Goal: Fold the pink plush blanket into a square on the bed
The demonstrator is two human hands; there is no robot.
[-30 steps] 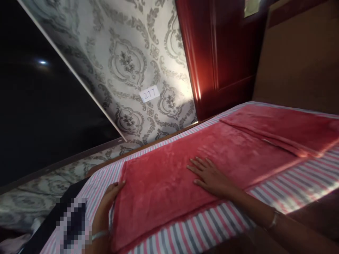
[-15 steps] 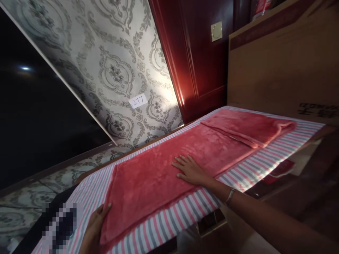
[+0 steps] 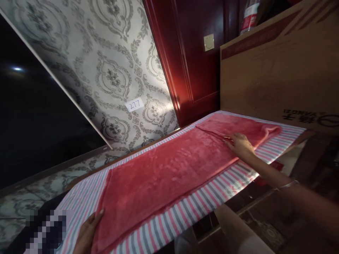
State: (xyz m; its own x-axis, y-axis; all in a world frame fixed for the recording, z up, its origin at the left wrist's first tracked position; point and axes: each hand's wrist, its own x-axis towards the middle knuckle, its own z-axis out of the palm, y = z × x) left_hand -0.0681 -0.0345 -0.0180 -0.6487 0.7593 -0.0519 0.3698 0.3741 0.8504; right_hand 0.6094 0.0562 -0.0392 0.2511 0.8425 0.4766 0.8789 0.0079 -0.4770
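Right hand (image 3: 241, 145) moved from blanket middle to edge of folded flap (image 3: 225, 123)

Item: red blanket (image 3: 164, 173), plush. Lies flat between and beyond the two hands, long side running from the left hand (image 3: 88, 229) to past the right. Far end doubled over as the flap, just under and beyond the right hand.

Change: right hand, spread flat on the pile half a second ago, now sits at the flap's edge, fingers narrowed and seeming to pinch it. Left hand remains at the blanket's near end, thumb on the border; whether it grips cannot be told, its underside being hidden. Meaning, by judgement: handling has passed from the smooth middle to the fold, with the near end attended by the left hand.

Support: striped cloth (image 3: 172, 225) over the counter (image 3: 72, 181), showing beside both hands.

Surroundings: cardboard box (image 3: 278, 70), beyond the right hand; bottle (image 3: 249, 17), upper part cut off, at the box's top edge; paper label (image 3: 135, 104) marked 277, on the patterned wall (image 3: 113, 74) ahead of the hands; bracelet (image 3: 286, 185), on the right wrist.
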